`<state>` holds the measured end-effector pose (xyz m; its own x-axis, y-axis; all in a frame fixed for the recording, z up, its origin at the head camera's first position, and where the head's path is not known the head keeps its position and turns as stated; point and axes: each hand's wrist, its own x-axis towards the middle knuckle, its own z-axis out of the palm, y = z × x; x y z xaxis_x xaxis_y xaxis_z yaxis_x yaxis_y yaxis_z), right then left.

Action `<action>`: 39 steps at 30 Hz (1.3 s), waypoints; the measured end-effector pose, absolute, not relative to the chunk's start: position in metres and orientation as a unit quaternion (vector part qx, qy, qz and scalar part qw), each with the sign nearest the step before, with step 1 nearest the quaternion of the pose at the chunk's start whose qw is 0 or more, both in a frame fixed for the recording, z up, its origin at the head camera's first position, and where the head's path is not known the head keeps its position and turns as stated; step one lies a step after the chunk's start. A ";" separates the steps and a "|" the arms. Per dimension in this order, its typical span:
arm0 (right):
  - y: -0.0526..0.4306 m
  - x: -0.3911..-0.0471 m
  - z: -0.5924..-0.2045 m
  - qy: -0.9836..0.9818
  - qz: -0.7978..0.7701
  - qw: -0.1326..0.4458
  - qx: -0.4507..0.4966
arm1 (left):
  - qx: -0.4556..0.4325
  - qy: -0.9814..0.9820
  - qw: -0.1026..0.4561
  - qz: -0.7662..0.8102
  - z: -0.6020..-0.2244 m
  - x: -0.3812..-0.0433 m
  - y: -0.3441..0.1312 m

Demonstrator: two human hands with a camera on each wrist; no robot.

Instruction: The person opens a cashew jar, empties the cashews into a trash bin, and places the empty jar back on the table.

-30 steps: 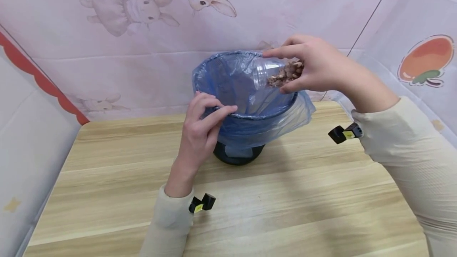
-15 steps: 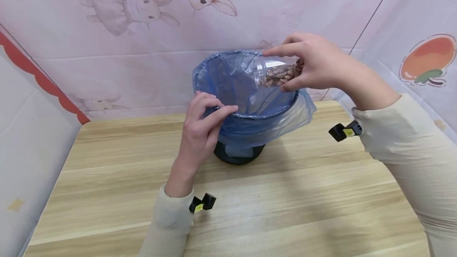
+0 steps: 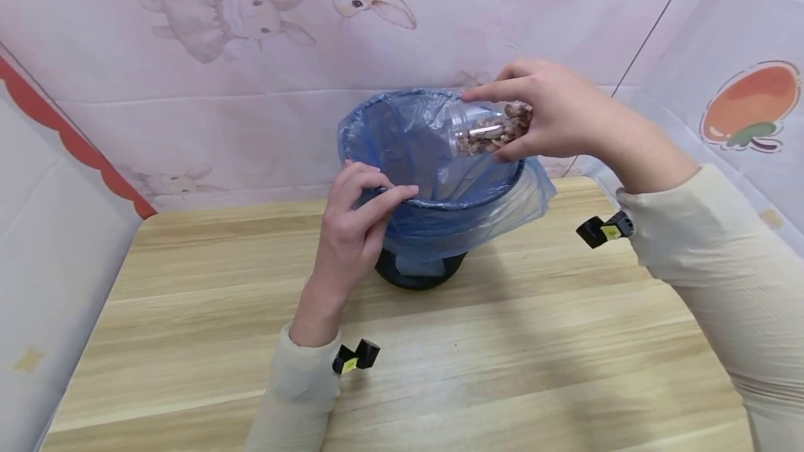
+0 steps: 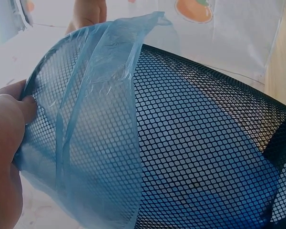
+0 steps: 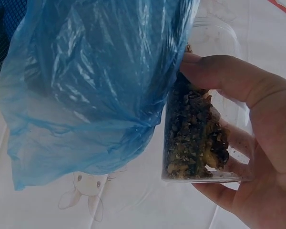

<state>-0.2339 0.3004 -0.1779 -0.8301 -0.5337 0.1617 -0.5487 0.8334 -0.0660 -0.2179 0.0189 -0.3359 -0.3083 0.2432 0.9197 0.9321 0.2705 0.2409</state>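
A black mesh wastebasket (image 4: 195, 119) stands on the table, lined with a blue plastic bag (image 3: 452, 229) folded out over its rim. My left hand (image 3: 352, 229) grips the near-left rim through the bag. In my right hand (image 3: 565, 114) is a clear plastic jar (image 3: 467, 117), held on its side over the bin's opening with its mouth facing left. Brown shell-like bits (image 3: 496, 134) lie along the jar's lower side, reaching toward the mouth. The right wrist view shows thumb and fingers around the jar, and the bag (image 5: 95, 76) covering part of it.
The wood-grain table (image 3: 207, 340) spreads out in front of and beside the bin. Close behind stands a pink wall sheet (image 3: 264, 124) with printed rabbits. Another printed sheet (image 3: 678, 103) borders the right side.
The brown bits have slid left inside the jar, toward its mouth, and lie flatter. The right hand has shifted only slightly; the left hand stays on the rim.
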 end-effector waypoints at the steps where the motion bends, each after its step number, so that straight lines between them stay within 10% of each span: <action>1: 0.301 -0.234 -0.178 -0.955 0.055 0.067 0.283 | -0.428 -0.687 0.403 -0.427 -0.336 -0.218 0.019; 39: 0.296 -0.235 -0.171 -0.959 0.010 0.052 0.277 | -0.430 -0.685 0.402 -0.429 -0.338 -0.220 0.019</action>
<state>-0.2351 0.2962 -0.1712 -0.8409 -0.5310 0.1044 -0.5330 0.8460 0.0096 -0.2201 0.0186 -0.3377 -0.3072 0.2444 0.9197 0.9340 0.2628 0.2421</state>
